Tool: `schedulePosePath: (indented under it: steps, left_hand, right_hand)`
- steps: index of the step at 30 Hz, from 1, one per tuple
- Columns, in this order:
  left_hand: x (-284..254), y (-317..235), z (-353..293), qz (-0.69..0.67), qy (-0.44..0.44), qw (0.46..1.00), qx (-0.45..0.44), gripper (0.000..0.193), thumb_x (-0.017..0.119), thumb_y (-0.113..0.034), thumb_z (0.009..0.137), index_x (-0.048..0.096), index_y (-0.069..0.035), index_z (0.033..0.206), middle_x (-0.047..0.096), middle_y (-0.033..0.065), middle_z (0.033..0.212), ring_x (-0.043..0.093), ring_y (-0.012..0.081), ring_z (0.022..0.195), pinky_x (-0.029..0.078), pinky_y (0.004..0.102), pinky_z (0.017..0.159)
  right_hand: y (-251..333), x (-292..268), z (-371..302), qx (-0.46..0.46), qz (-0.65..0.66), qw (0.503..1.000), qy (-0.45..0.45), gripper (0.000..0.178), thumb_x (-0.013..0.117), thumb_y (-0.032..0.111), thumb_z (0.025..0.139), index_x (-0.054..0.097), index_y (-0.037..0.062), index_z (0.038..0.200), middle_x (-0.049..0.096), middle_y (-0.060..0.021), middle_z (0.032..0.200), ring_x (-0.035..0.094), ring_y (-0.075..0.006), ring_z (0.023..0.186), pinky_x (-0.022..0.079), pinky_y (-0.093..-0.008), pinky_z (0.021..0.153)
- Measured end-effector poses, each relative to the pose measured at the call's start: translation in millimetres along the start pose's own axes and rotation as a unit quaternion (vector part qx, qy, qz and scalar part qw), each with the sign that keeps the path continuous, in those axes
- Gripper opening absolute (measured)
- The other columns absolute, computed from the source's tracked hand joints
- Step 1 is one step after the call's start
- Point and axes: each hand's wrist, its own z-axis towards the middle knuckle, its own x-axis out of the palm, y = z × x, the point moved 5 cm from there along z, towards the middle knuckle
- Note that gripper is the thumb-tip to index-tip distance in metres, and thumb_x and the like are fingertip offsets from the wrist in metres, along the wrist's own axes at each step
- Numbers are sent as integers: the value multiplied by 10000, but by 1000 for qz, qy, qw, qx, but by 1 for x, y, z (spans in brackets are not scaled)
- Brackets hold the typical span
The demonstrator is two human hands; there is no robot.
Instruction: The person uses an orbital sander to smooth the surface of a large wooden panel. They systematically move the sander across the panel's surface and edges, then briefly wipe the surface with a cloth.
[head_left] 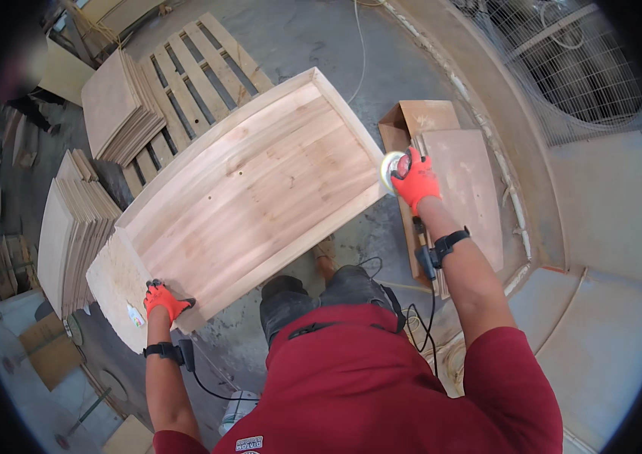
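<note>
A large shallow wooden panel (253,178) with a raised rim stretches diagonally before me. My left hand (167,302), in an orange-red glove with dark fingertips, grips the rim at its near left end. At the far right end, my right hand (417,181), gloved alike, is closed around a power sander (393,171). The sander's round pale disc is tilted on edge against the panel's right corner. A hose or cord runs from it along my right forearm. Beside my left hand, a small white tube or bottle (136,316) lies on the pale board (115,284) at the panel's left end.
Stacked curved boards (71,234) stand left, with another stack (118,106) on a slatted pallet (192,72). More boards (466,193) lean by an open box (423,115) on the right. A large wire-grilled fan (570,60) is at the upper right. Black cords hang near my waist.
</note>
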Motion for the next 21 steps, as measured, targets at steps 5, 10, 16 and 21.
schedulePosePath:
  steps: [5, 10, 16, 21]
  left_hand:
    - [3, 4, 12, 7, 52, 999, -9, 1392, 865, -697, 596, 231, 34, 1598, 282, 261, 1641, 366, 364, 1493, 374, 432, 1196]
    - [13, 12, 25, -30, 70, 997, 5, 1409, 865, -684, 607, 197, 63, 1597, 247, 276, 1653, 313, 355, 1527, 355, 394, 1216]
    - [26, 21, 32, -51, 52, 997, 16, 1431, 872, -675, 606, 173, 90, 1591, 237, 282, 1653, 285, 358, 1537, 337, 386, 1229]
    - [19, 16, 33, -57, 61, 996, 21, 1425, 879, -671, 598, 183, 76, 1592, 259, 274, 1642, 312, 366, 1521, 345, 386, 1224]
  right_hand:
    - [52, 25, -54, -103, -32, 990, 89, 796, 773, 340, 829, 402, 239, 1526, 452, -235, 1408, 670, -413, 1095, 550, -468, 956]
    - [93, 45, -103, -239, -50, 956, 161, 834, 788, 359, 802, 404, 216, 1528, 457, -216, 1402, 680, -386, 1072, 565, -455, 921]
    - [26, 16, -28, -101, -56, 991, 73, 856, 801, 355, 819, 373, 190, 1542, 450, -242, 1390, 670, -399, 1093, 561, -456, 936]
    - [13, 5, -2, -44, -14, 999, 23, 855, 806, 360, 807, 380, 193, 1530, 412, -267, 1470, 679, -406, 1084, 562, -473, 925]
